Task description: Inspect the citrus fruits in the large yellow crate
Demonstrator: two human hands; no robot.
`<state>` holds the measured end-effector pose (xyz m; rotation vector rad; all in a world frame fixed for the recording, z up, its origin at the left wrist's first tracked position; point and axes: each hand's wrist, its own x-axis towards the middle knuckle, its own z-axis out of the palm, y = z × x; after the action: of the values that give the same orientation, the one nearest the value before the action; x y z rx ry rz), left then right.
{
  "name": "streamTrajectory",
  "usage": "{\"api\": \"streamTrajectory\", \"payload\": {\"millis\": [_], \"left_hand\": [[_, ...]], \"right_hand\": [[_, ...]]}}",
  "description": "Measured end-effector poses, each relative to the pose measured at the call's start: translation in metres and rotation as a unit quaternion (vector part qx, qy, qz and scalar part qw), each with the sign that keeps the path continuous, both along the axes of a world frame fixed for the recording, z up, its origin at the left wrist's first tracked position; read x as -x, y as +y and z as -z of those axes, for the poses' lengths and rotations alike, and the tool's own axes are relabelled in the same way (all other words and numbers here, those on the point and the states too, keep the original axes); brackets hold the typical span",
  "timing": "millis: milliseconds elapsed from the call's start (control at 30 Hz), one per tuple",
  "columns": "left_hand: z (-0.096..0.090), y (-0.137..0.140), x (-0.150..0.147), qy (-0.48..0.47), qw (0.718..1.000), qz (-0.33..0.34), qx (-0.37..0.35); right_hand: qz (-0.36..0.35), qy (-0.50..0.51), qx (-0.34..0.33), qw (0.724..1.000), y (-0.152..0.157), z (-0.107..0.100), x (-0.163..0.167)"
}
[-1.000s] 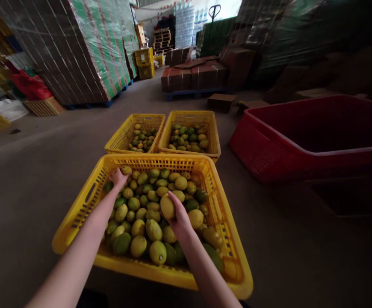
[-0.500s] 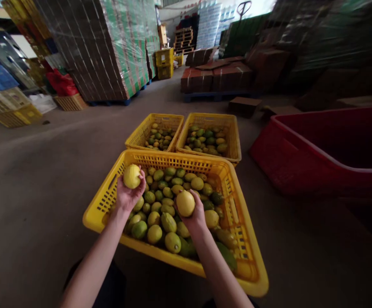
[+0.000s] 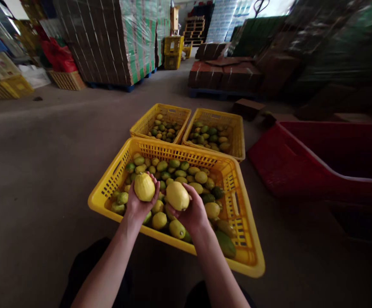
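Observation:
In the head view, my left hand [image 3: 143,203] is closed round a yellow lemon [image 3: 144,187] with faint ridges, palm turned up. A smoother yellow lemon [image 3: 177,196] sits in my right hand [image 3: 194,214], the fingers curled round it from below and the right. The two lemons are close together but apart, above a large yellow plastic crate [image 3: 242,269]. Inside the crate lie many green and yellow lemons [image 3: 177,229], partly hidden by my hands and forearms.
Beyond the near crate stand two more yellow crates, a left one [image 3: 137,126] and a right one [image 3: 241,141], both holding lemons. A big red bin [image 3: 269,158] is at the right. Wrapped pallet stacks [image 3: 96,42] and cardboard boxes [image 3: 205,75] stand farther back.
My left hand has moved right and down with its lemon, closer to my right hand. The lemon in my right hand has turned and shifted slightly left. The camera view has shifted.

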<state>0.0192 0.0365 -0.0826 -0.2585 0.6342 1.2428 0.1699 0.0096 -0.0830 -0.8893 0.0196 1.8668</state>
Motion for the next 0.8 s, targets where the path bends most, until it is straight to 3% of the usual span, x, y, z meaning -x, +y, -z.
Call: {"api": "streamTrajectory", "payload": {"millis": [100,200,367,500,600,700,800], "left_hand": [[-0.002,0.0,0.004,0.019,0.998,-0.002,0.054],[-0.002,-0.001,0.007,0.021,0.997,0.025,0.071],[0.007,-0.002,0.01,0.046,0.995,0.053,0.066],[0.01,-0.001,0.008,0.073,0.993,0.064,0.069],[0.008,0.0,0.007,0.08,0.994,0.047,0.054],[0.005,0.0,0.01,0.073,0.996,0.039,0.045],[0.004,0.0,0.014,0.066,0.996,0.043,0.032]], "right_hand": [[0.037,-0.011,0.036,0.999,0.004,0.009,0.007],[0.042,-0.012,0.022,0.999,0.007,0.015,0.008],[0.059,-0.023,-0.066,0.996,0.008,0.013,0.008],[0.07,-0.093,-0.138,0.984,0.007,0.018,0.014],[0.07,-0.211,-0.167,0.961,0.004,0.026,0.021],[0.034,-0.343,-0.195,0.918,0.001,0.03,0.027],[-0.007,-0.405,-0.233,0.884,-0.001,0.027,0.03]]}}
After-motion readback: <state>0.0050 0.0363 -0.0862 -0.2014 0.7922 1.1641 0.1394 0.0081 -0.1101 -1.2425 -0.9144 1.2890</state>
